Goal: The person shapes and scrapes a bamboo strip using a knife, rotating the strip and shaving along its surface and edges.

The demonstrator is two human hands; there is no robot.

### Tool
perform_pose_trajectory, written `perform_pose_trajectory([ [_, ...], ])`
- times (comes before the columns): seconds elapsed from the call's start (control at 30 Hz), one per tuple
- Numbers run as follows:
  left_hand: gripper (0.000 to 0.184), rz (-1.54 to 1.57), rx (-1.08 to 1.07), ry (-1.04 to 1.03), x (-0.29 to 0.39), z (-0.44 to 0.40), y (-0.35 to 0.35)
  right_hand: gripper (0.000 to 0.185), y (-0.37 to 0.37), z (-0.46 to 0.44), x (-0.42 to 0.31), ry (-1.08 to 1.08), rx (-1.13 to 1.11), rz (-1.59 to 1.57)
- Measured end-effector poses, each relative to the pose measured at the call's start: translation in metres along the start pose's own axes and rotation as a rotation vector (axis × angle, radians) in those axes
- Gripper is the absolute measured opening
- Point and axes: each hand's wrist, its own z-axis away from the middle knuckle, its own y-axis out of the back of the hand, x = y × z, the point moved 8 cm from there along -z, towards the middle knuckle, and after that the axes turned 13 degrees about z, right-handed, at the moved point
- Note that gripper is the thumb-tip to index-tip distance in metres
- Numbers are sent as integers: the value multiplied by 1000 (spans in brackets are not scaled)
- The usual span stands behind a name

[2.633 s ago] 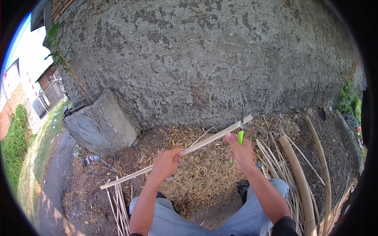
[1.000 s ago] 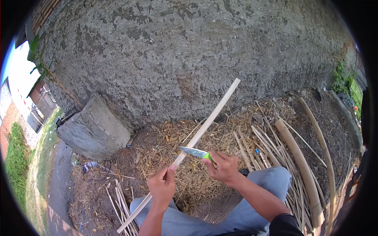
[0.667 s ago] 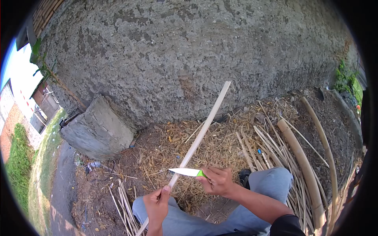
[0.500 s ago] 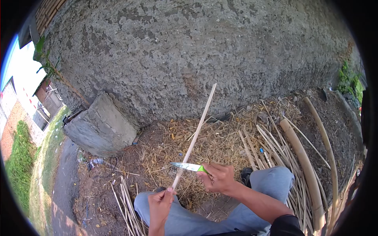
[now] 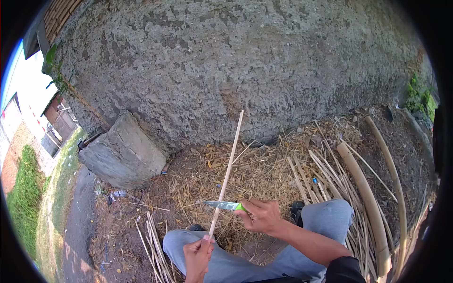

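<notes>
A long, thin bamboo strip (image 5: 229, 172) rises from my left hand (image 5: 198, 254), its upper end in front of the wall. My left thumb and fingers pinch its lower part. My right hand (image 5: 261, 216) is wrapped round the green handle of a knife (image 5: 225, 205). The blade points left and lies across the strip a little above my left hand. Most of the handle is hidden in my right fingers.
A rough grey wall (image 5: 245, 61) stands ahead, with a concrete block (image 5: 125, 151) at left. Bamboo strips (image 5: 153, 245) lie at lower left, more strips (image 5: 339, 184) and a thick bamboo piece (image 5: 363, 198) at right. Straw (image 5: 259, 179) covers the ground between my legs.
The knife has gone from upright beside the strip to lying across it. The strip has swung from slanting right to nearly upright, its top moving left and lower. My left hand has moved down.
</notes>
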Motion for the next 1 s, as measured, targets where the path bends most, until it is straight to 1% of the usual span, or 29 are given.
perform_pose_trajectory([
  [0.17,37,3,-1,2,-10,1,5,24,0,-2,4,-36,1,-23],
  [0.27,32,35,30,29,-29,3,20,22,5,-11,7,16,8,10],
  [0.33,30,-179,-55,23,-43,11,27,21,4,-19,64,-392,-31,17],
  [0.4,32,-189,-40,41,-43,35,32,26,22,-35,103,-455,4,79],
  [0.43,34,-198,-22,59,-45,43,37,26,26,-36,112,-461,7,84],
  [0.5,34,-250,-21,43,-49,52,55,27,32,-30,127,-588,52,55],
  [0.53,35,-300,-17,18,-47,53,61,31,32,-29,127,-605,20,91],
  [0.57,35,-300,-15,17,-48,56,66,31,28,-27,131,-605,20,89],
  [0.63,34,-254,0,23,-33,65,69,37,13,-13,150,-710,-27,-32],
  [0.67,34,-256,5,20,-29,67,69,37,15,-10,154,-708,-27,-38],
  [0.7,34,-313,24,-32,-21,67,68,40,4,6,171,-1013,-50,-439],
  [0.73,33,-370,42,-82,-15,67,68,44,-14,22,171,-1299,-78,-853],
  [0.77,33,-364,45,-91,-14,66,66,44,-12,20,169,-1288,-77,-855],
  [0.83,34,-507,111,-182,-7,64,63,41,-13,32,157,-1378,-125,-907],
  [0.87,34,-500,110,-184,-11,62,59,41,-14,33,151,-1227,-104,-822],
  [0.93,36,-474,182,-288,-12,54,53,40,-18,28,123,-838,-93,-636],
  [1.0,37,-481,177,-252,-16,43,45,36,-7,21,65,-675,-187,-613],
])
